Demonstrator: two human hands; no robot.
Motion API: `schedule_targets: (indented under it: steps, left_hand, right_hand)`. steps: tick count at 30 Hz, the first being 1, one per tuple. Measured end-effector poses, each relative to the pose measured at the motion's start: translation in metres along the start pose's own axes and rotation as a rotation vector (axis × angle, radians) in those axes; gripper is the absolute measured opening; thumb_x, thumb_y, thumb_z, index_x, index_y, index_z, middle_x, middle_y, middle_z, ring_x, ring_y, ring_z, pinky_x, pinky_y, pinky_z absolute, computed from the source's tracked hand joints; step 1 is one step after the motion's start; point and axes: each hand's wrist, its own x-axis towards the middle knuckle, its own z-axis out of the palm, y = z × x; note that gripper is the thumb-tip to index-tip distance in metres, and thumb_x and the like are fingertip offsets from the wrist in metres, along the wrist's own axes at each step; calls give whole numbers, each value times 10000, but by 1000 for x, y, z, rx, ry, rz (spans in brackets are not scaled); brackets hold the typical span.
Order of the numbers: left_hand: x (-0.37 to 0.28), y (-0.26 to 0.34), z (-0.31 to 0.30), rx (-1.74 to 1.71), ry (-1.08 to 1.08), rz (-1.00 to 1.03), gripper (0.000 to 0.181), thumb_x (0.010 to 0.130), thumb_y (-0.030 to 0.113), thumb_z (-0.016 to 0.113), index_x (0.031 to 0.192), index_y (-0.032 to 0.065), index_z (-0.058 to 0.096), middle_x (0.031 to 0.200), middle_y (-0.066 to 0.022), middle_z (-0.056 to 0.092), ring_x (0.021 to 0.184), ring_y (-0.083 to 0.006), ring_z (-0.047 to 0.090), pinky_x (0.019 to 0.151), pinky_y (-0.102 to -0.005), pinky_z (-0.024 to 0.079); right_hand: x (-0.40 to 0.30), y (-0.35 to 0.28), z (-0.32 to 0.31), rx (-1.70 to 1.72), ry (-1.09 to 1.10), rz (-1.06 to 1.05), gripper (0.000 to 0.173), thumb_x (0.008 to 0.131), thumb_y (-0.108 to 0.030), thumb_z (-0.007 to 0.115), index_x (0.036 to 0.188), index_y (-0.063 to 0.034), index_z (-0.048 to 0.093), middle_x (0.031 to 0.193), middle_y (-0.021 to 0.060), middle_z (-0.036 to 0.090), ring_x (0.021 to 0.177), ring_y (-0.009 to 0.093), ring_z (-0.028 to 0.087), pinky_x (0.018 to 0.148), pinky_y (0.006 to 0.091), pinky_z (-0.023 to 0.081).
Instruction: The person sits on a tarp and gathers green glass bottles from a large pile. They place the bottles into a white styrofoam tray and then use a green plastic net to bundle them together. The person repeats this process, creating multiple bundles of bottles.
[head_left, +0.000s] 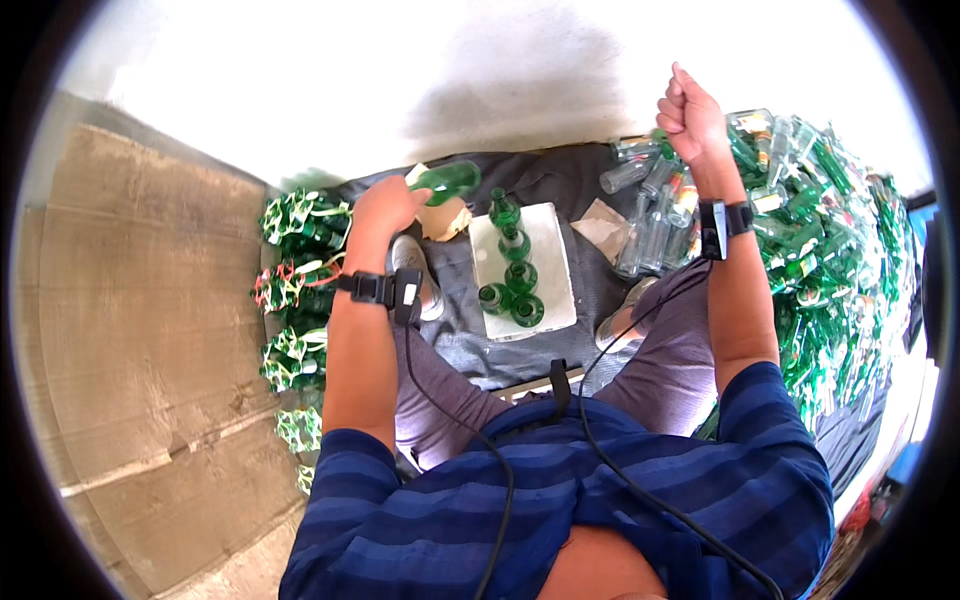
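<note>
My left hand grips a green glass bottle, which lies tilted sideways above the dark ground sheet. My right hand is raised by the white wall, its fingers curled in and nothing visible in them. Below it spreads a big heap of green and clear glass bottles, some with labels. Several green bottles stand on a white slab between my feet.
Along the left, green bottles stand in bundles tied with pale and red straps, beside a cardboard panel. Torn cardboard pieces lie on the dark sheet. A white wall closes the far side. Cables run from both wrist devices.
</note>
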Motion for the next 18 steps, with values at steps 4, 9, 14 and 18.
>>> schedule_targets:
  steps: [4, 9, 14, 18]
  left_hand:
    - [-7, 12, 8, 74, -128, 51, 503, 900, 489, 664, 1053, 18, 753, 1084, -220, 728, 1028, -388, 696, 877, -478, 543]
    - [-15, 28, 15, 200, -221, 44, 406, 876, 439, 688, 1095, 108, 775, 1118, -117, 754, 1052, -310, 714, 878, -419, 565]
    - [-17, 40, 26, 233, -225, 52, 420, 897, 432, 688, 1130, 90, 761, 1146, -127, 744, 1081, -313, 706, 887, -425, 564]
    - [-14, 50, 36, 332, -268, 98, 457, 908, 465, 694, 1139, 76, 756, 1155, -137, 739, 1093, -325, 700, 896, -428, 563]
  right_hand:
    - [-2, 4, 2, -164, 84, 29, 319, 1032, -267, 626, 782, -114, 500, 613, -64, 338, 470, 56, 271, 420, 237, 205]
    - [1, 13, -1, -370, 157, 33, 308, 1018, -275, 638, 792, -113, 506, 605, -78, 323, 474, 41, 266, 420, 232, 201]
    - [1, 20, -2, -500, 132, 39, 289, 1011, -299, 650, 822, -108, 543, 607, -93, 329, 485, 20, 259, 428, 223, 194]
    - [1, 25, -1, -574, 105, 27, 280, 1011, -310, 652, 840, -105, 567, 597, -104, 331, 488, 10, 254, 429, 223, 194]
